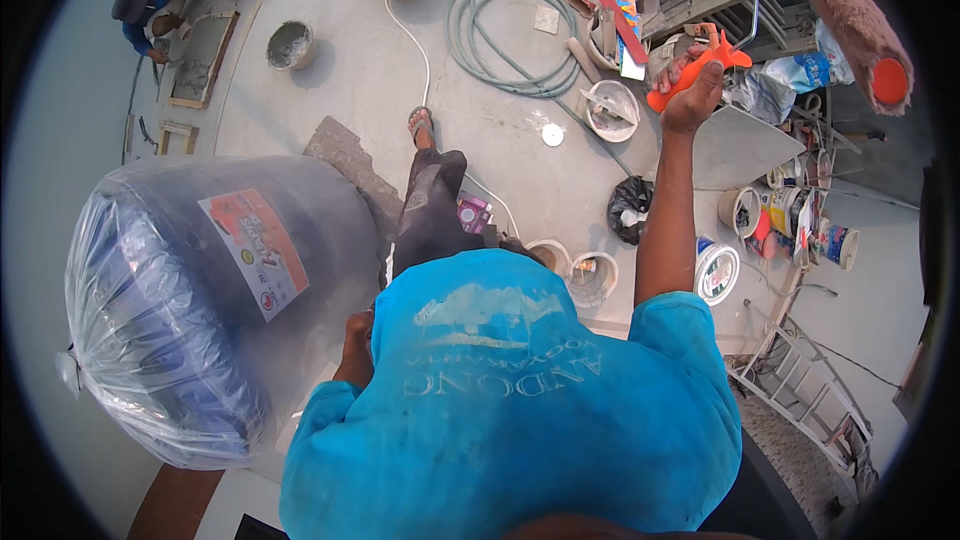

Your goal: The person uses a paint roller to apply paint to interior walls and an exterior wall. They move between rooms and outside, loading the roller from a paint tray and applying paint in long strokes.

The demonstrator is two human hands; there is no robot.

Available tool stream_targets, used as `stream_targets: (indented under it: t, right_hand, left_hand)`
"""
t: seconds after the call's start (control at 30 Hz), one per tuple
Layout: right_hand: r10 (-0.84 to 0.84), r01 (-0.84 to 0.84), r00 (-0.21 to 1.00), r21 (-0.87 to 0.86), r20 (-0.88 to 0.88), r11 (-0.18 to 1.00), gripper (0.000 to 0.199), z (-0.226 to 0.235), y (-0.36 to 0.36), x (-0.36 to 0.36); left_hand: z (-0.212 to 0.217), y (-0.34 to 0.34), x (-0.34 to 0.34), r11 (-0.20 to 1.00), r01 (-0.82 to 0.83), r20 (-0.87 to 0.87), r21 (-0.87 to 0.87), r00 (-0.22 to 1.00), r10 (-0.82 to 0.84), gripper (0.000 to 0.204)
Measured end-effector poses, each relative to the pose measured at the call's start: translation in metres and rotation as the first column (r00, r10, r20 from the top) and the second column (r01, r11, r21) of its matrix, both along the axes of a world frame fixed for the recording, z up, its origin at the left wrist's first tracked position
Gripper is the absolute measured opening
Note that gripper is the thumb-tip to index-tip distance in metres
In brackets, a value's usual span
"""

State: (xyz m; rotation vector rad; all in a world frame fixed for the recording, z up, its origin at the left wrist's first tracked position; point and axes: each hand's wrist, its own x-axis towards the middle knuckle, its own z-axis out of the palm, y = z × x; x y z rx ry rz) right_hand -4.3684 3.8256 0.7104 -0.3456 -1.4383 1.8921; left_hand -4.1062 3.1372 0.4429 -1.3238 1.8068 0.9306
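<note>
My right hand (pixel 692 90) is raised at arm's length and shut on the orange handle (pixel 705 62) of a paint roller. Its metal frame bends up to a fuzzy pink-brown roller sleeve (pixel 838 2) with an orange end cap (pixel 889 80) at the upper right. My left hand (pixel 355 338) hangs low against my blue shirt, next to a big dark tank wrapped in clear plastic (pixel 190 300). Its fingers are partly hidden by the shirt. My sandalled foot (pixel 421 123) stands on the grey floor below.
Another person in blue (pixel 150 10) crouches at the top left by a mortar tray and buckets (pixel 290 43). A coiled hose (pixel 505 35), paint cans (pixel 800 220), white tubs (pixel 592 275), a black bag (pixel 630 205) and a ladder (pixel 810 395) lie about the floor.
</note>
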Motion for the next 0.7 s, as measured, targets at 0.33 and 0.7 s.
stream_targets:
  t: [0.33, 0.7]
  right_hand:
    - [0.165, 0.366, 0.47, -0.361, 0.867, 0.858, 0.062, -0.258, 0.036, -0.162]
    - [0.058, 0.188, 0.373, -0.137, 0.926, 0.973, 0.054, -0.288, 0.156, -0.338]
  left_hand:
    - [0.147, 0.114, -0.611, 0.92, 0.383, -0.756, -0.077, 0.58, -0.305, 0.038]
    - [0.139, 0.296, -0.961, 0.61, 0.527, -0.605, -0.592, 0.209, -0.768, 0.051]
